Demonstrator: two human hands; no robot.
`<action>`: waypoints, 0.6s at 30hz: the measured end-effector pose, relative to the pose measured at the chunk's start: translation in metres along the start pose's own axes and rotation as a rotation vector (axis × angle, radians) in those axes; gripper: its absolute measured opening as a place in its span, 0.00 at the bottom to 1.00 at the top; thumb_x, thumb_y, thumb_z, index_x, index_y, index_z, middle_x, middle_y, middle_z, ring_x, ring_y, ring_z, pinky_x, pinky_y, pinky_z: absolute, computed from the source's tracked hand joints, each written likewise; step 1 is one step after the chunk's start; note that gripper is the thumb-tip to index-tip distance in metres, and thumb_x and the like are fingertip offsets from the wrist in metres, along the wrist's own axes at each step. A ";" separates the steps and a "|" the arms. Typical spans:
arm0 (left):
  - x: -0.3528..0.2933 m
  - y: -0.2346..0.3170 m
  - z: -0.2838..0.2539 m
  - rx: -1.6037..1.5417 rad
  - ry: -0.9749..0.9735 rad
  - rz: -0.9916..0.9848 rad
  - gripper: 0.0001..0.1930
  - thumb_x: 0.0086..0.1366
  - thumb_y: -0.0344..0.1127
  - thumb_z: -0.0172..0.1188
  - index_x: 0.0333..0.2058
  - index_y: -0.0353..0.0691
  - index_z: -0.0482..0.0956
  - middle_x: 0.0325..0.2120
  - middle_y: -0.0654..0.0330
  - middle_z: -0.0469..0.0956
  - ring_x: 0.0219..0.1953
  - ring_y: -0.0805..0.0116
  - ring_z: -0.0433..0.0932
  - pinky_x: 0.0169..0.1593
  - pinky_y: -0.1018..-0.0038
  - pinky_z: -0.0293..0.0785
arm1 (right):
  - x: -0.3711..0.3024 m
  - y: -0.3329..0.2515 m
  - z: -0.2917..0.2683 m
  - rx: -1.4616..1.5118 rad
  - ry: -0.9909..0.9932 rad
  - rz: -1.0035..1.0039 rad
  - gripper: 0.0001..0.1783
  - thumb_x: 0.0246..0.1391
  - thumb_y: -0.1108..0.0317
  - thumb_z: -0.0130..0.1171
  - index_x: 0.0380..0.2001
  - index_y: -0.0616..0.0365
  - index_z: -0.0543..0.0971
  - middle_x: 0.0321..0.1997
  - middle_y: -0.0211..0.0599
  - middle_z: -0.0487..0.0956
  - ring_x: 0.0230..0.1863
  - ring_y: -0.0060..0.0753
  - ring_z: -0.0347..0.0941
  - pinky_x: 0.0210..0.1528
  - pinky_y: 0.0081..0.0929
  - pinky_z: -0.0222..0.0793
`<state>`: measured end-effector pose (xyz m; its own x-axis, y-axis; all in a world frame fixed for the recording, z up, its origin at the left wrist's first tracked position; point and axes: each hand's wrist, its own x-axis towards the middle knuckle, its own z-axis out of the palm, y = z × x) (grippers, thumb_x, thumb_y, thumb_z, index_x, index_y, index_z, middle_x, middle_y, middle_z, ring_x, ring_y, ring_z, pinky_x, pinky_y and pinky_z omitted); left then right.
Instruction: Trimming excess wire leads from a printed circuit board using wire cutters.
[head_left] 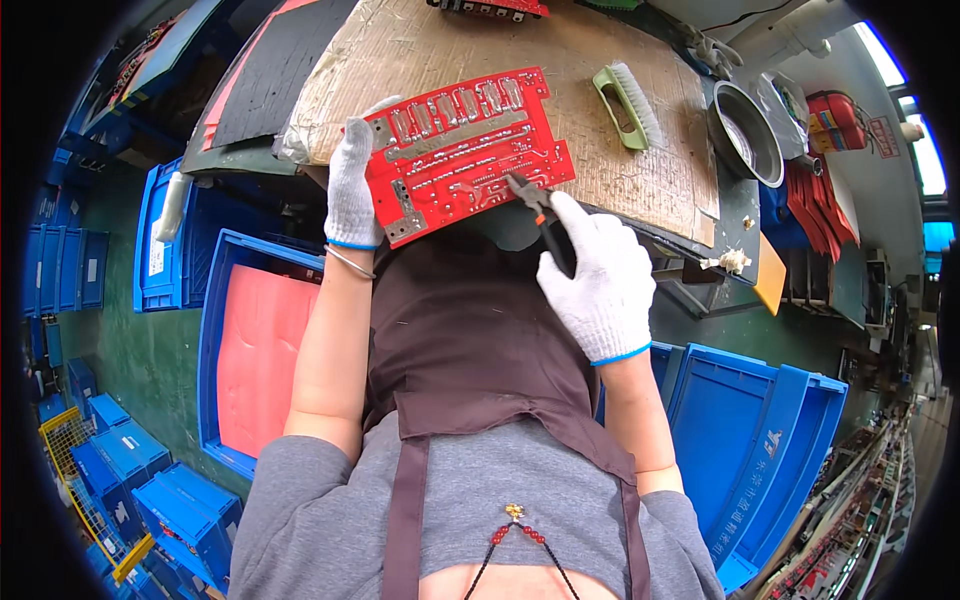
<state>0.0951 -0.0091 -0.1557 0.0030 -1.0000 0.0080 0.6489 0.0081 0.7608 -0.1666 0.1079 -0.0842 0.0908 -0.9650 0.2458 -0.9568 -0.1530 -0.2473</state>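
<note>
A red circuit board point(465, 150) is held up tilted in front of me, its soldered side facing me. My left hand point(352, 190), in a white knit glove, grips its left edge. In my gloved right hand point(603, 272) is a pair of cutters point(535, 205) with dark handles and a bit of orange. Their jaws touch or nearly touch the lower right part of the board; whether they are closed on a lead is too small to tell. Some fingers of both hands are hidden, behind the board and around the handles.
A cardboard-covered workbench point(660, 185) lies ahead, with a green brush point(622, 105) and a metal bowl point(745, 135) on its right. Another red board point(490, 8) sits at the far edge. Blue crates stand on both sides, the left one point(205, 390) holding a pink sheet point(262, 360).
</note>
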 end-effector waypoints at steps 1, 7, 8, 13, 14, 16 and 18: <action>0.000 0.000 0.000 -0.001 0.002 0.001 0.39 0.77 0.62 0.55 0.68 0.29 0.70 0.59 0.45 0.80 0.56 0.55 0.85 0.57 0.57 0.86 | 0.001 0.003 -0.001 0.000 0.014 0.034 0.35 0.51 0.60 0.70 0.65 0.44 0.79 0.44 0.39 0.80 0.47 0.48 0.79 0.50 0.46 0.76; 0.001 0.001 0.001 -0.031 -0.012 -0.012 0.39 0.77 0.62 0.56 0.67 0.30 0.71 0.58 0.46 0.81 0.55 0.56 0.86 0.55 0.59 0.88 | 0.000 -0.007 -0.003 -0.066 -0.002 -0.025 0.34 0.51 0.60 0.71 0.64 0.44 0.79 0.43 0.40 0.80 0.46 0.47 0.79 0.50 0.45 0.77; 0.001 0.001 0.001 -0.019 -0.010 -0.012 0.38 0.77 0.62 0.56 0.67 0.30 0.71 0.57 0.46 0.82 0.54 0.57 0.86 0.55 0.59 0.87 | 0.001 -0.006 -0.004 -0.067 -0.002 -0.025 0.34 0.51 0.60 0.71 0.64 0.44 0.79 0.43 0.40 0.80 0.46 0.47 0.79 0.50 0.45 0.77; 0.001 0.000 0.001 -0.008 -0.002 0.009 0.37 0.77 0.61 0.56 0.66 0.30 0.73 0.55 0.47 0.83 0.53 0.58 0.86 0.55 0.60 0.87 | 0.002 -0.004 -0.010 -0.120 -0.016 0.042 0.34 0.51 0.60 0.71 0.64 0.44 0.79 0.43 0.40 0.79 0.47 0.47 0.79 0.50 0.45 0.76; 0.001 0.001 0.001 -0.007 0.001 0.005 0.37 0.77 0.61 0.56 0.66 0.30 0.73 0.55 0.47 0.83 0.53 0.58 0.86 0.55 0.60 0.87 | 0.001 -0.007 -0.010 -0.106 0.006 -0.011 0.34 0.51 0.61 0.70 0.64 0.44 0.79 0.43 0.40 0.79 0.46 0.47 0.79 0.50 0.45 0.76; 0.001 0.001 0.000 -0.004 0.006 0.003 0.36 0.78 0.61 0.56 0.65 0.30 0.73 0.54 0.48 0.83 0.53 0.58 0.87 0.55 0.60 0.87 | 0.001 -0.010 -0.009 -0.126 -0.002 -0.038 0.33 0.51 0.61 0.70 0.64 0.44 0.79 0.42 0.40 0.79 0.45 0.47 0.79 0.49 0.44 0.76; 0.002 0.000 0.001 -0.018 -0.003 0.004 0.36 0.77 0.61 0.57 0.65 0.30 0.74 0.55 0.48 0.83 0.53 0.59 0.87 0.55 0.61 0.87 | 0.003 -0.004 -0.010 -0.118 -0.002 0.023 0.34 0.51 0.61 0.70 0.64 0.44 0.79 0.42 0.40 0.79 0.46 0.47 0.79 0.49 0.44 0.76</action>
<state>0.0948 -0.0109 -0.1552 0.0028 -0.9999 0.0129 0.6625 0.0116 0.7489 -0.1655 0.1073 -0.0729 0.0689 -0.9684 0.2395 -0.9845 -0.1049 -0.1406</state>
